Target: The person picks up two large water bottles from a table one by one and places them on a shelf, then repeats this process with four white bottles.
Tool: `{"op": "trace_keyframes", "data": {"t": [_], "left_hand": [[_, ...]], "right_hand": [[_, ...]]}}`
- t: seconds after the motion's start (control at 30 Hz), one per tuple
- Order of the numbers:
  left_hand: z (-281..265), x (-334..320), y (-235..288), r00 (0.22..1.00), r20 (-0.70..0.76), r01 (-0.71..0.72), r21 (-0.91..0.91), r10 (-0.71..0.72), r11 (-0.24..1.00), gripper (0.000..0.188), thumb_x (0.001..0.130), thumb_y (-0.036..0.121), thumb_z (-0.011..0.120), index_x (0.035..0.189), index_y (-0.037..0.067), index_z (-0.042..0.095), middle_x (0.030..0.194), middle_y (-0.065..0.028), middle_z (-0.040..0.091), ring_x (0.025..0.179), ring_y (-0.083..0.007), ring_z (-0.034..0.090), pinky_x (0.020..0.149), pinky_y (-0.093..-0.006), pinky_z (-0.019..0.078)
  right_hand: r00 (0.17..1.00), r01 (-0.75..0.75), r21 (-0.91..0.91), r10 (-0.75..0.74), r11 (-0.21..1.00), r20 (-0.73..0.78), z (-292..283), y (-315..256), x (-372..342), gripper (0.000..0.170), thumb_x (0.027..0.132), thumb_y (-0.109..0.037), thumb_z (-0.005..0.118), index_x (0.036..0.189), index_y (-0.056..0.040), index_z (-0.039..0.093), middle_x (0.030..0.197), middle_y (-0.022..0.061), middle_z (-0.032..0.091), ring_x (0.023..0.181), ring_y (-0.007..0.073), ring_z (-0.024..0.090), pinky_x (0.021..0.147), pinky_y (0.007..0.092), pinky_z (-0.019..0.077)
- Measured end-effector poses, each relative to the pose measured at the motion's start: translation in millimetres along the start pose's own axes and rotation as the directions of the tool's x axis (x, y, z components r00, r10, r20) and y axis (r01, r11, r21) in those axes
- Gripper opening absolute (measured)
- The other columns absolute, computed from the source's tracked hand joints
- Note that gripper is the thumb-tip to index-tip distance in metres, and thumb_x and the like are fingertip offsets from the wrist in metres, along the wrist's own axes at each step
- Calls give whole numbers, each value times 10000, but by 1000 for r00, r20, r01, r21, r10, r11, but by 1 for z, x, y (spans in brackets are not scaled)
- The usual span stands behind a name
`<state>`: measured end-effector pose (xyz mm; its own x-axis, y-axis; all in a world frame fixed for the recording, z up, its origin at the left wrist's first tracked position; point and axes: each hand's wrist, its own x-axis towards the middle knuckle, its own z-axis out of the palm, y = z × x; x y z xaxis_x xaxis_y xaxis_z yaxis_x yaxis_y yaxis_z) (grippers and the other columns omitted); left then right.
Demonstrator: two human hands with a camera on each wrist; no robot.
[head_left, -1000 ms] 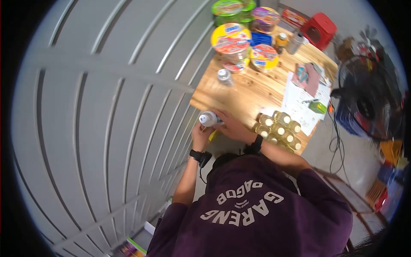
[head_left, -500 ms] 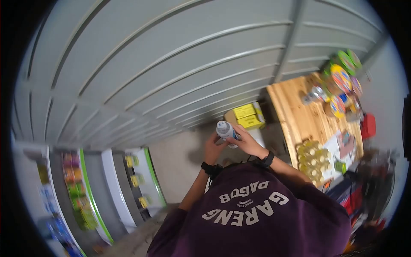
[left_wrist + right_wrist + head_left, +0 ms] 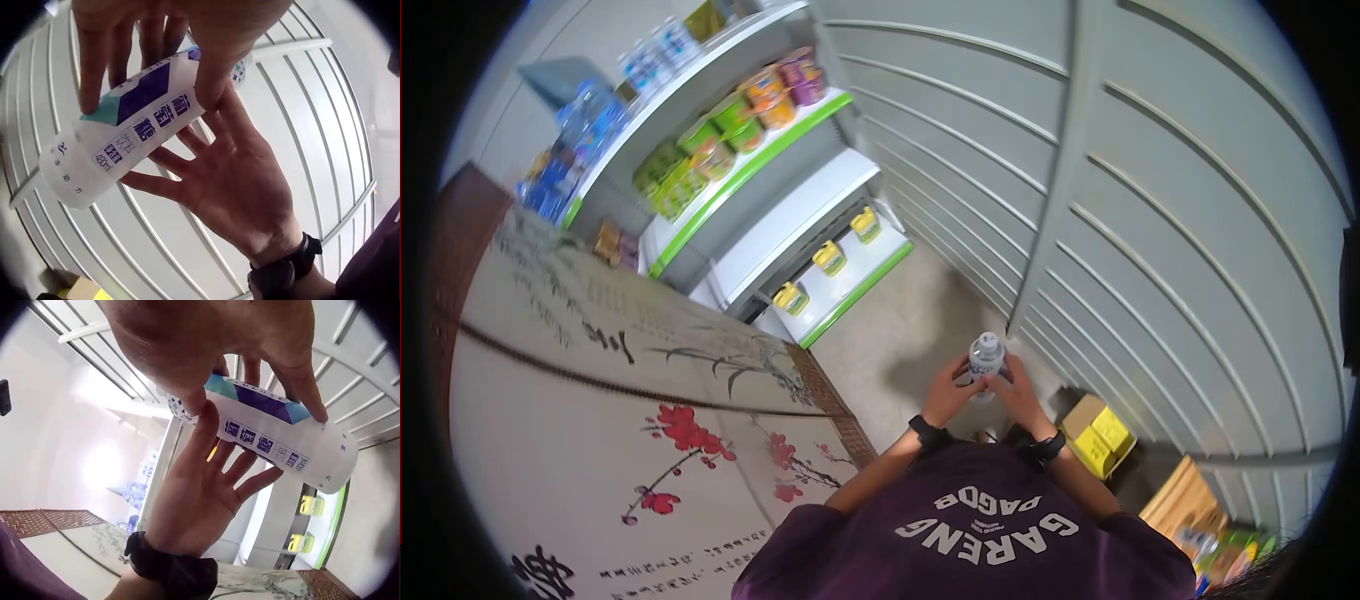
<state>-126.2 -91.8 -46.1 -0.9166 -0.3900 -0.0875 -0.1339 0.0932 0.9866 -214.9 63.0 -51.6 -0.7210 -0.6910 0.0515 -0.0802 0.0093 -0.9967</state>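
In the head view a white plastic drink bottle [image 3: 987, 352] stands nearly upright in front of the chest, its cap toward the camera. My left hand [image 3: 946, 394] holds it from the left and my right hand [image 3: 1022, 394] from the right, thumbs close together near the cap end. The left wrist view shows the bottle's purple and teal label [image 3: 145, 94] with dark characters and "480ml". Fingers of both hands spread along its sides, and the bottle's base end sticks out past them. A black band with a small camera [image 3: 169, 562] sits on the left wrist.
Ahead to the left, a shelf unit [image 3: 750, 235] carries noodle cups, bottles and yellow jugs [image 3: 828, 258]. A painted folding screen [image 3: 640, 450] stands at left, a ribbed grey wall [image 3: 1040, 150] at right. A yellow carton [image 3: 1098, 440] and wooden table [image 3: 1185, 500] are at lower right.
The person has turned left, away from the wooden table toward the shelves, carrying the bottle. Both hands have kept hold of it, and it is now out in front over the floor.
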Motion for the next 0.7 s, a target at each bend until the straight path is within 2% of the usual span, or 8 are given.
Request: {"op": "trace_keyframes", "data": {"t": [0.07, 0.17, 0.23, 0.33, 0.4, 0.5, 0.6, 0.7], "left_hand": [[-19, -6, 8, 990, -141, 34, 20, -31, 999, 634, 827, 201, 774, 1355, -29, 509, 1228, -192, 645, 1183, -266, 610, 909, -369, 541], [-41, -5, -5, 961, -275, 12, -92, -37, 996, 581, 822, 93, 762, 1334, -41, 522, 1214, -168, 660, 1159, -233, 624, 921, -346, 534], [-56, 4, -16, 952, -307, -28, -94, -2, 995, 582, 804, 17, 759, 1329, -39, 513, 1227, -141, 655, 1164, -216, 616, 964, -330, 505], [-68, 31, -16, 922, -388, -86, -176, 11, 981, 599, 803, 15, 761, 1335, -29, 487, 1240, -142, 641, 1172, -219, 606, 997, -334, 479], [-79, 56, -3, 918, -397, -56, -172, -18, 983, 612, 805, 14, 763, 1340, -20, 469, 1252, -138, 629, 1172, -220, 600, 998, -339, 474], [-92, 96, 29, 915, -403, -65, -159, -5, 985, 605, 812, 31, 768, 1336, -31, 471, 1244, -136, 631, 1162, -211, 601, 986, -336, 480], [-113, 142, 47, 916, -398, -105, -122, 48, 987, 616, 819, 53, 775, 1343, -44, 467, 1239, -139, 633, 1152, -202, 603, 975, -329, 485], [-129, 176, 56, 917, -394, -100, -77, 62, 992, 638, 824, 73, 780, 1365, -51, 465, 1231, -139, 642, 1123, -191, 615, 963, -321, 487]], "right_hand": [[993, -32, 19, 29, 999, 117, 17, -1, 23, 628, 923, -189, 677, 1445, 0, 382, 1373, 147, 470, 1268, 246, 502, 1065, 381, 406], [965, -19, 51, 5, 999, 263, 41, 13, 60, 652, 917, -192, 687, 1445, 21, 370, 1365, 161, 471, 1248, 250, 513, 1056, 377, 412], [952, 36, 36, -45, 999, 303, 53, 12, 80, 657, 914, -191, 691, 1446, 23, 370, 1362, 164, 471, 1238, 252, 518, 1052, 375, 414], [944, 73, -2, -69, 997, 323, 57, 8, 121, 665, 914, -220, 691, 1446, 22, 373, 1350, 173, 483, 1226, 261, 526, 1043, 376, 422], [941, 83, -27, -69, 996, 332, 56, 1, 150, 673, 916, -249, 690, 1446, 20, 376, 1340, 181, 495, 1219, 269, 532, 1036, 378, 429], [915, 78, -37, -57, 996, 401, 46, -21, 204, 649, 930, -231, 672, 1446, 20, 370, 1381, 163, 463, 1294, 265, 486, 1099, 405, 387], [910, 80, -17, -67, 997, 409, 41, -45, 253, 617, 924, -201, 673, 1428, 33, 404, 1352, 167, 514, 1271, 251, 512, 1077, 391, 408], [930, 121, 93, -145, 988, 339, 43, -50, 291, 570, 916, -231, 682, 1381, 29, 480, 1314, 189, 557, 1199, 250, 561, 995, 361, 461]]}}
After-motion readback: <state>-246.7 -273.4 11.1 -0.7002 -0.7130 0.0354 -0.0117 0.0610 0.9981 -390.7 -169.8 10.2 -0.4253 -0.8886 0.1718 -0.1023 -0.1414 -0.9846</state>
